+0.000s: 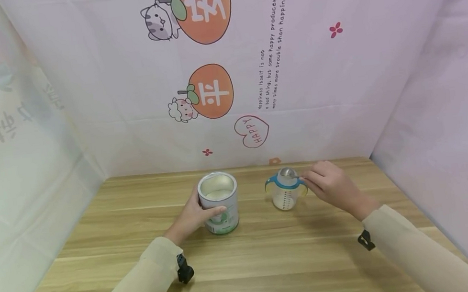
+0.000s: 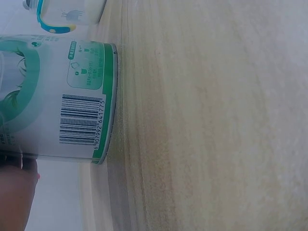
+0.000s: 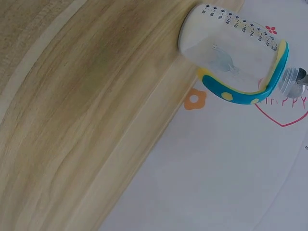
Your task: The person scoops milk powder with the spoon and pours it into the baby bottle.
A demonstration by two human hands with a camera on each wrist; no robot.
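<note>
My left hand [image 1: 194,214] grips an open milk powder can [image 1: 230,214] by its side, with the thumb across the front. Pale powder shows inside the can, and a barcode and green band mark its label in the left wrist view. To the right stands a clear baby bottle [image 1: 284,198] with blue and yellow handles [image 3: 233,95], upright and without a lid. Some whitish content lies at its bottom. My right hand [image 1: 331,184] pinches the handle of a metal spoon [image 1: 287,172], whose bowl is right at the bottle's mouth [image 3: 290,82].
Both containers stand toward the back of a wooden table [image 1: 248,274]. A printed white cloth [image 1: 310,127] rises behind the table, and more cloth hangs at both sides. Black wrist mounts [image 1: 184,269] sit at the sleeves.
</note>
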